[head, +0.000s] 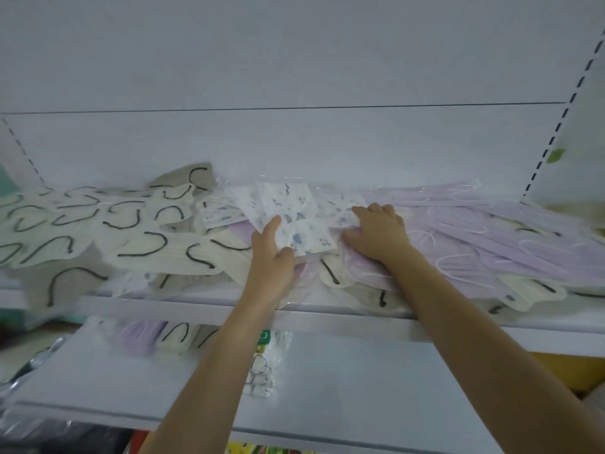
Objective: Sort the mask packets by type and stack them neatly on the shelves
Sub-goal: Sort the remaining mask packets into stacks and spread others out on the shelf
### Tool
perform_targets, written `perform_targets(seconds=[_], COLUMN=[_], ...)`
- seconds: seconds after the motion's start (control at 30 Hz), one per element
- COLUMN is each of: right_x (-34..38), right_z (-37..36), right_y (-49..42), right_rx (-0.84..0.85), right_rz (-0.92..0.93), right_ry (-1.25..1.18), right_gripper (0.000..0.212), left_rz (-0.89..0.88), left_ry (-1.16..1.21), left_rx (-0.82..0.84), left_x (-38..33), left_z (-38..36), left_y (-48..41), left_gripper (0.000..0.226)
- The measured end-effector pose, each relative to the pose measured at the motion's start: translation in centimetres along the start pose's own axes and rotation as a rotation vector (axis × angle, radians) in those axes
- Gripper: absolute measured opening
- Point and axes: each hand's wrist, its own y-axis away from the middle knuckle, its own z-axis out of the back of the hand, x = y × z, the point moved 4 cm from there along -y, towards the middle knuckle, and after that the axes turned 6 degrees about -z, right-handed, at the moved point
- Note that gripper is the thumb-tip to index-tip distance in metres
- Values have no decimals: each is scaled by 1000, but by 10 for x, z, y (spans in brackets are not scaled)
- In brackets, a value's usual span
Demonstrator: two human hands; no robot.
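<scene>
White shelving, with both hands at a printed mask packet (294,208) in the middle of the heap on the upper shelf (196,306).

Left hand (273,257) grips the packet's lower left corner, thumb laid on top and fingers curled at its edge. Right hand (376,234) lies palm down on the packet's right side, fingers bent, where it meets the lilac masks (491,231); whether it pinches or only presses I cannot tell, since its fingertips are hidden. Cream masks (98,224) with black loops sprawl to the left, some sliding under the printed ones. On the lower shelf (327,388) more cream and lilac packets sit partly hidden by the upper shelf's edge, beside a clear packet of glasses (262,371) (half covered by the left forearm). Everything at the far left is blurred.
</scene>
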Motion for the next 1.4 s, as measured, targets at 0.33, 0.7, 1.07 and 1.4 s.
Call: perform_targets(seconds=[0.33,0.7,1.07,1.4], right_x=[0,23,22,43], right_z=[24,18,-4,35], right_y=[11,18,6,-19], right_rx=[-413,-589,52,122], right_rz=[152,466,188,50], right_ry=[-453,-132,259,92], right_gripper=[25,45,31,34], left_rz=[88,-60,375,76], left_ry=[195,-55,538,247], left_rx=[-54,-86,-30,-99], left_x=[-3,-11,-30,-11], left_z=[0,0,31,88], left_y=[3,6,-15,-58], left_gripper=[47,64,55,55])
